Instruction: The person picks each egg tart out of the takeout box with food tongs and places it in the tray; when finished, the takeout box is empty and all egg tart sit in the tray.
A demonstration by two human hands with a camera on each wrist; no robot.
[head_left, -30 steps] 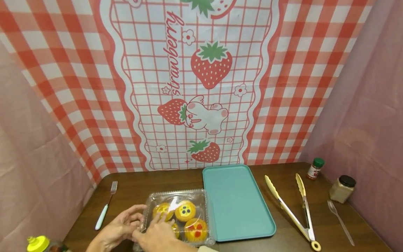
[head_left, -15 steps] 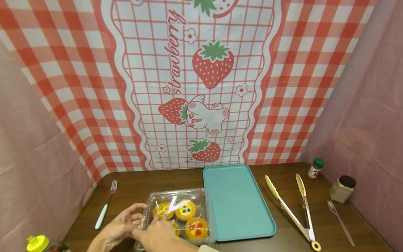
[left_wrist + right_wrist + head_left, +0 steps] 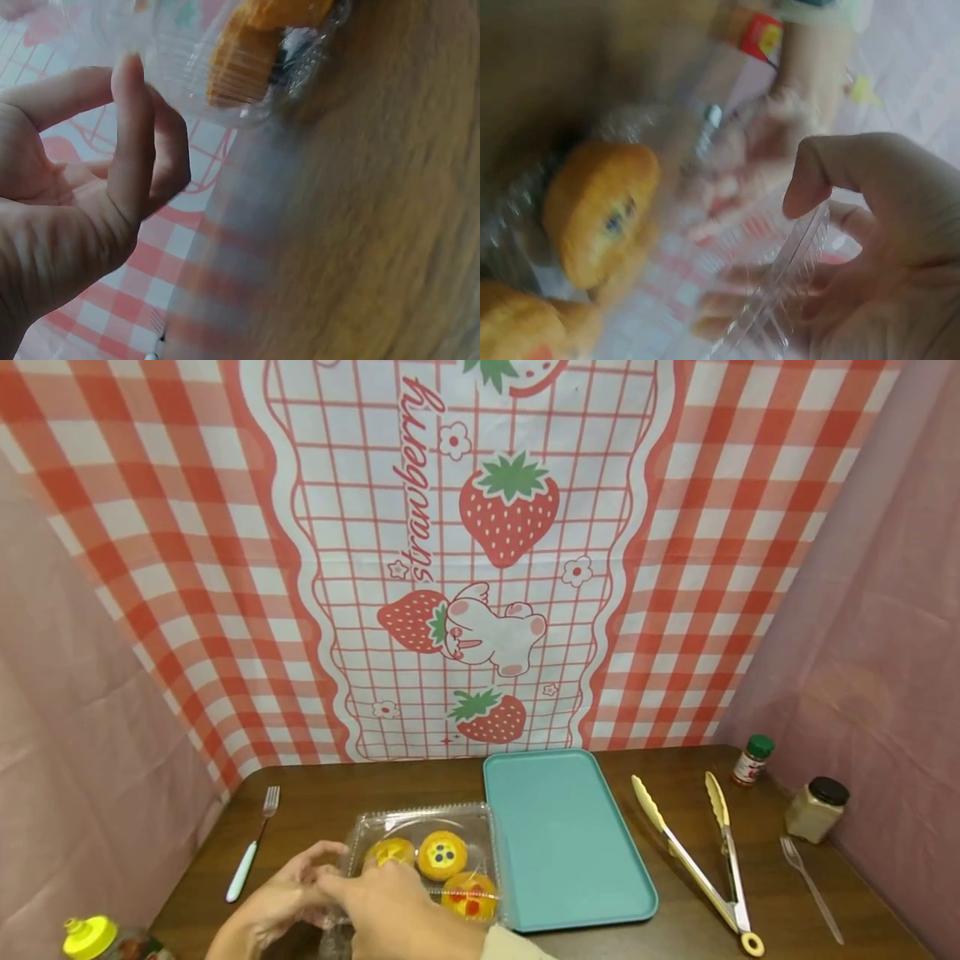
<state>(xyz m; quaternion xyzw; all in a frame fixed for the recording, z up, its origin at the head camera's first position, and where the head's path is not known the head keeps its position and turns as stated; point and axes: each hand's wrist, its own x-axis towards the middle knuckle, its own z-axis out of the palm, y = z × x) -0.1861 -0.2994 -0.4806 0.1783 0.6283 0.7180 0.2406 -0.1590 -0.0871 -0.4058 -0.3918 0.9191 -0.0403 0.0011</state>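
Clear plastic container [image 3: 423, 811]: located on the near part of the brown table [image 3: 315, 789], left of centre. Its right edge lies against, or slightly over, the left rim of the teal tray [image 3: 566, 839]; which cannot be determined. Beyond its far edge, a strip of tabletop runs back to the red-and-white checked backdrop [image 3: 697, 568]. On the left, the mint-handled fork [image 3: 243, 865] lies apart from it, with tabletop between. Right of the tray, near its edge, lie the tongs [image 3: 726, 843], arms spread wide, ring end toward the person. The near side is crowded by both hands; a yellow-capped bottle [image 3: 112, 939] is cut off at lower left.

Right hand [image 3: 393, 897]: thumb and fingers pinch a plastic edge of the container, the gap closed to the plastic's thickness. Left hand [image 3: 288, 889]: at the container's left edge, fingers bent, thumb near a fingertip; whether it has hold of the plastic cannot be told.

Condition: transparent, ridged rim, reflective. Inside, round golden pastries [image 3: 442, 855] show, one topped with dark dots, another with red pieces. Wrist views are partly blurred.
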